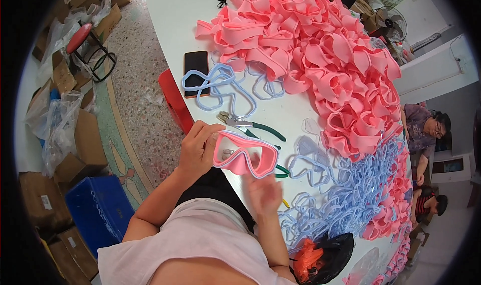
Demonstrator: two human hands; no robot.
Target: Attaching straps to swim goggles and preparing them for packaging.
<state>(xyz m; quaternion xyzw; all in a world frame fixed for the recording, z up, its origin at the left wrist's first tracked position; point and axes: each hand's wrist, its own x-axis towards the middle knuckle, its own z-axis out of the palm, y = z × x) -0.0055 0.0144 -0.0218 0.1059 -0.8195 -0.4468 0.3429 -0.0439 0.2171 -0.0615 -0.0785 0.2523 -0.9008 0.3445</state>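
Note:
A pink swim mask skirt (243,160) with a pale blue frame around its rim is held up over the near edge of the table. My left hand (199,147) grips its left end between thumb and fingers. My right hand (263,191) is at its lower right edge, blurred by motion; part of it shows through the mask's opening, and I cannot tell whether it grips. Just beyond the mask lie pliers with dark green handles (268,129). More green handles (282,172) stick out beneath the mask's right side.
Pink skirts (300,39) are heaped at the far side. Pale blue frames (345,185) pile up on the right, others (220,79) lie over a phone (196,67). A black bag (328,257) is near my right arm. A red stool (79,38) and blue crate (97,207) stand left.

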